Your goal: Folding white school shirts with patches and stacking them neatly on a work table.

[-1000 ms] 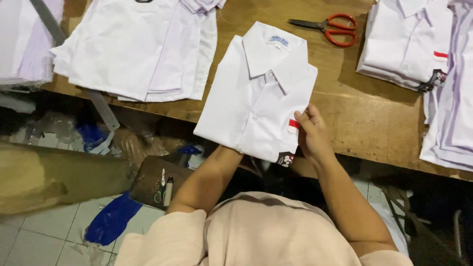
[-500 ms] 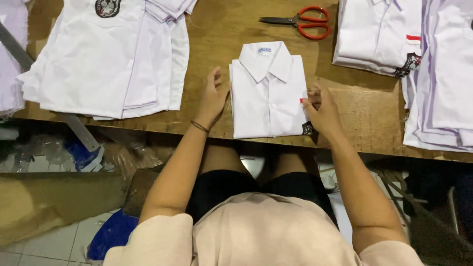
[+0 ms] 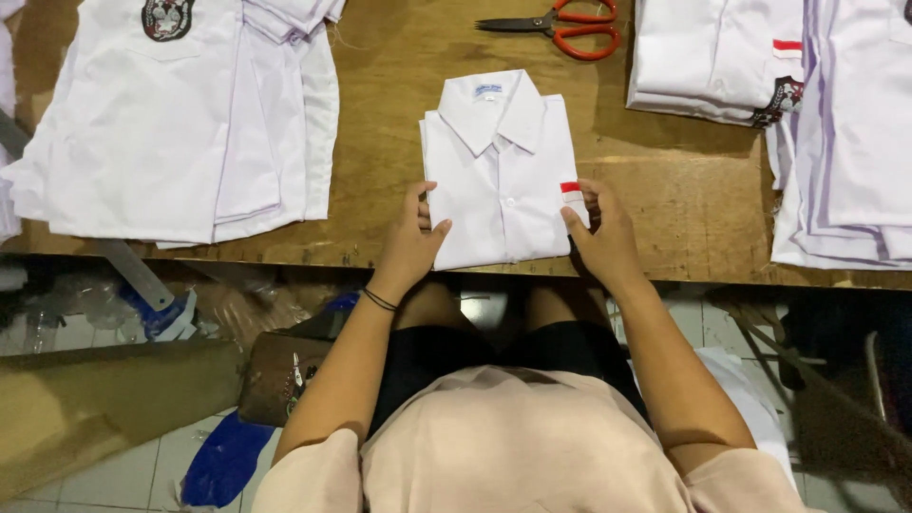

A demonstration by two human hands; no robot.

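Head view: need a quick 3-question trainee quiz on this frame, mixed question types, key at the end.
1. True or false: the orange-handled scissors lie on the folded white collared shirt.
2. Multiple choice: where is the left hand? A) on the scissors B) at the folded shirt's left edge C) on the unfolded white shirts with a dark crest badge
3. Fill in: the right hand grips the shirt's edge beside a small ___ and white tag.

Key: 1 false, they lie apart on the bare wooden table. 2 B. 3 red.
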